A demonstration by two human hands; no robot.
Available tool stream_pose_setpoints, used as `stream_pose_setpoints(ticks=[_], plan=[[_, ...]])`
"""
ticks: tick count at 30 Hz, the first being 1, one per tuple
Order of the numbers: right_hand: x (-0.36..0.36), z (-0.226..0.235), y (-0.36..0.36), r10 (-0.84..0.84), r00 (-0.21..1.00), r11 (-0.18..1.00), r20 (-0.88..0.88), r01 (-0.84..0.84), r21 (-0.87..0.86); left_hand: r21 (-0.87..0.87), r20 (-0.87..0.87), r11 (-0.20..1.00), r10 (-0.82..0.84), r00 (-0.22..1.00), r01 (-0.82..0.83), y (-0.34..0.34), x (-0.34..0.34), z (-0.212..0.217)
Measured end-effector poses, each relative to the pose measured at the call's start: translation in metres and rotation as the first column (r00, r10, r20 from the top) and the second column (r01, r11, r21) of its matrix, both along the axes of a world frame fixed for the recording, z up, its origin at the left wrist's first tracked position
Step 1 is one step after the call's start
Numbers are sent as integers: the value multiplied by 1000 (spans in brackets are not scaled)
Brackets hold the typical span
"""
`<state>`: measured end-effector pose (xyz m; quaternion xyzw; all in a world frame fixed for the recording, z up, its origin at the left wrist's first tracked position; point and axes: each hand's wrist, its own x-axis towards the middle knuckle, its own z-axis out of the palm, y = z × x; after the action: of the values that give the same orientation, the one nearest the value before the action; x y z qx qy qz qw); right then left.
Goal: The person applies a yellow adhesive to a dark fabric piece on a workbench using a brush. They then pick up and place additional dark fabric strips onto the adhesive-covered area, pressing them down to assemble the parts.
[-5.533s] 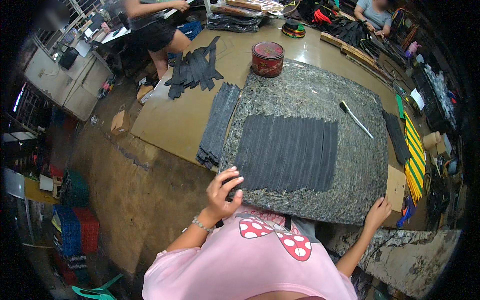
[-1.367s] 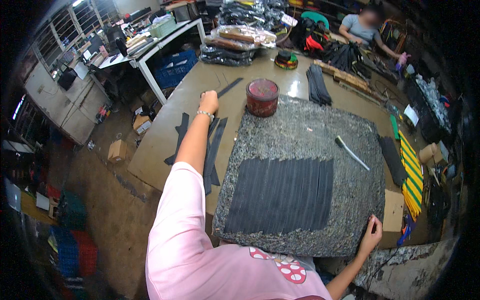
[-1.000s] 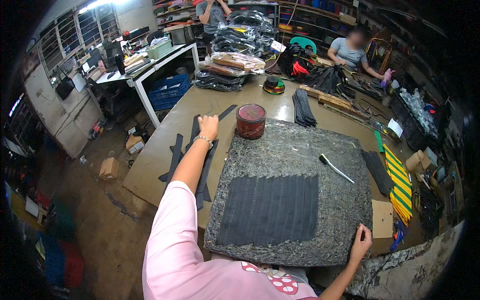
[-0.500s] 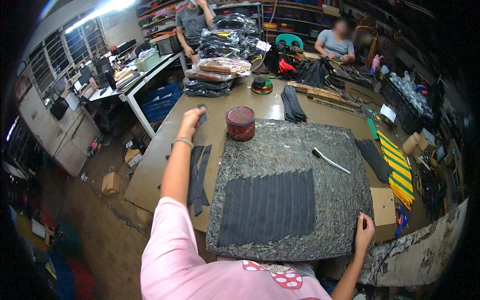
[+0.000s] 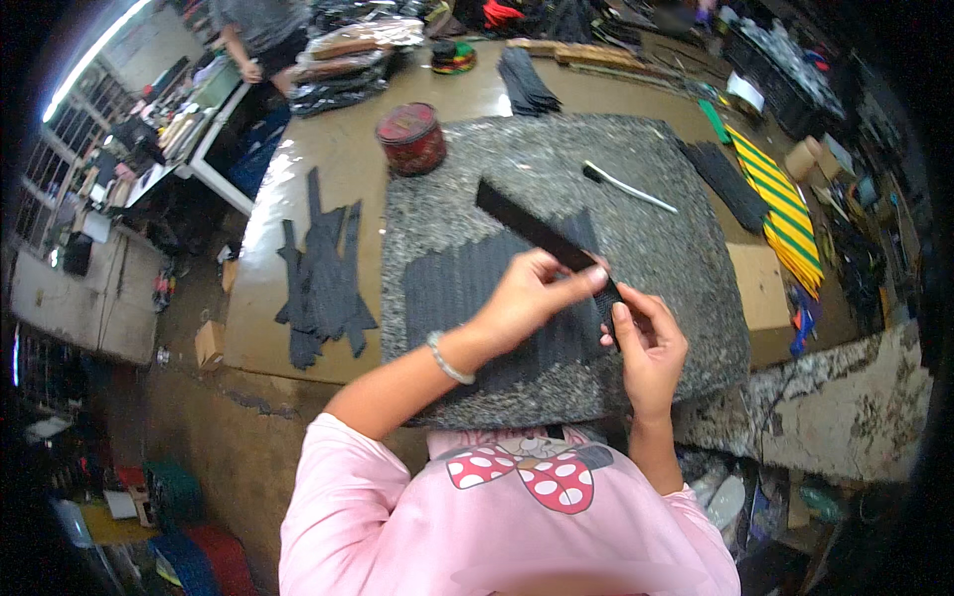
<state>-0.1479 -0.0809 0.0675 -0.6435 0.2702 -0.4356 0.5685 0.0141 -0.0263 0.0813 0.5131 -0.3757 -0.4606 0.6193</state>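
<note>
Both my hands hold one black strip [image 5: 532,223] above the mottled grey board [image 5: 686,328]. My left hand [image 5: 542,298] pinches the strip near its middle, thumb on top. The fingers of my right hand [image 5: 648,343] close on its near end. Beneath them, a row of black strips [image 5: 447,288] lies side by side on the board, partly hidden by my left hand and forearm. A toothbrush [image 5: 631,189] with a white handle and dark bristles rests at the board's far right. On its far left corner stands a dark red round tin [image 5: 411,139].
Loose black strips [image 5: 323,283] lie on the table left of the board. To the right are a dark bundle [image 5: 730,184], yellow-and-green striped strips [image 5: 780,214] and a tan card [image 5: 758,288]. Plastic-wrapped stacks [image 5: 348,60] stand at the back, near another person [image 5: 263,35].
My left hand has come back from the far left to above the board, and my right hand has moved up from the board's edge to meet it. The view has tilted down.
</note>
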Motion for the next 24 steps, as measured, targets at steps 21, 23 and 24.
stream_pose_setpoints(ticks=[21, 23, 24], plan=[[-38, -73, -32, -197, 887, 980, -418, 173, -95, 57, 934, 998, -43, 354, -30, -158, 98, -86], [-39, -73, -32, -193, 888, 981, -417, 163, -105, 55, 924, 996, -22, 381, -76, -157, 97, -94], [-39, -72, -32, -185, 891, 982, -414, 151, -113, 59, 922, 995, -25, 387, -76, -157, 97, -95]])
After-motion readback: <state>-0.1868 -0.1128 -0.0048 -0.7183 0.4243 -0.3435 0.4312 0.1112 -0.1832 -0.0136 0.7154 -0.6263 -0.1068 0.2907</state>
